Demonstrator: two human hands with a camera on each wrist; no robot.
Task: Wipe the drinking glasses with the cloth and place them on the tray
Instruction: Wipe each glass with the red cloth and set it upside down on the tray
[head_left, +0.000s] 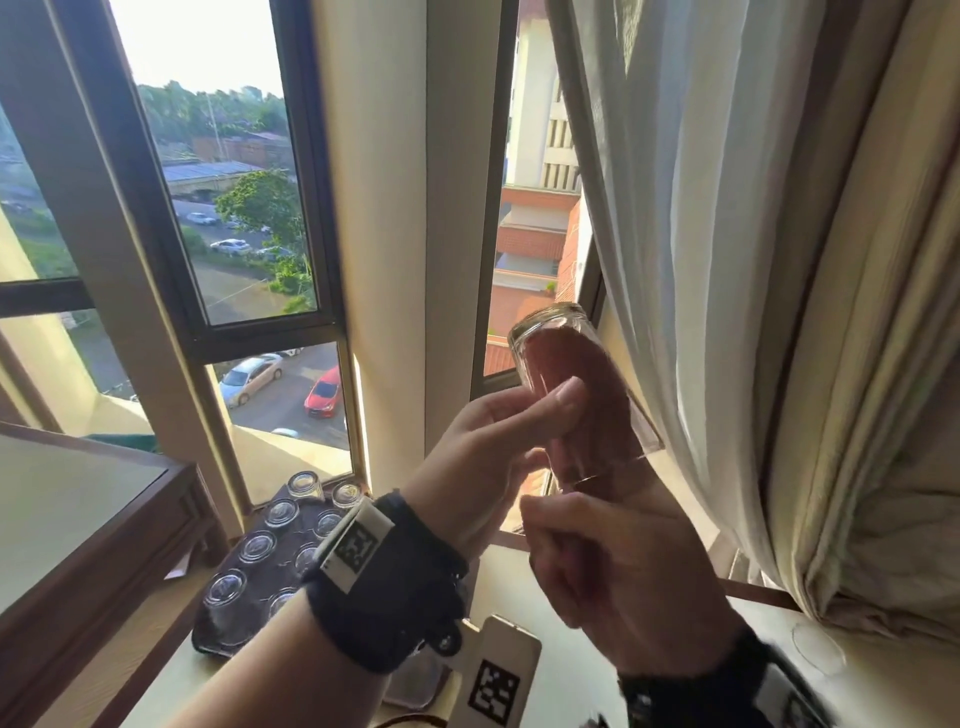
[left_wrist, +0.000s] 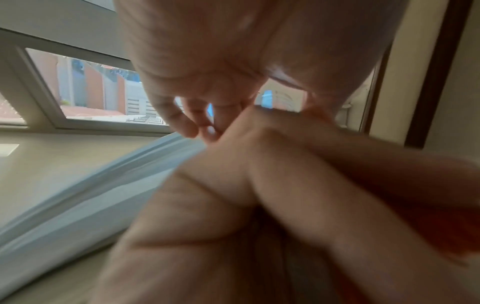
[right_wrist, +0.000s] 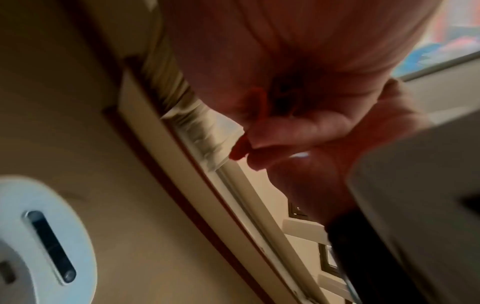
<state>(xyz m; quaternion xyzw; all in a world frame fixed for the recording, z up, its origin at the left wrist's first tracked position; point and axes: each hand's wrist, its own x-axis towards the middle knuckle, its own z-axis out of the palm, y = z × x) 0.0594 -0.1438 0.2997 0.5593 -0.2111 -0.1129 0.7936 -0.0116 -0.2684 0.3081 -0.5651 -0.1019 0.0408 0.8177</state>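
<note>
- Sunlit window bay, pale tabletop (head_left: 769, 670) nearest.
- Right hand (head_left: 618, 561) fingers curl around an orange cloth (head_left: 582, 415) pushed inside a raised glass (head_left: 571, 395).
- Left hand (head_left: 493, 457) grips the glass.
- Farther left, dark tray (head_left: 208, 642) carries upturned glasses (head_left: 257, 548) by the sill edge.

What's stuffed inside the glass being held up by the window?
A reddish-orange cloth fills the glass, running in from its lower end by the right hand. The left hand grips the glass's side and hides part of it. Whether fingers reach inside cannot be seen.
</note>
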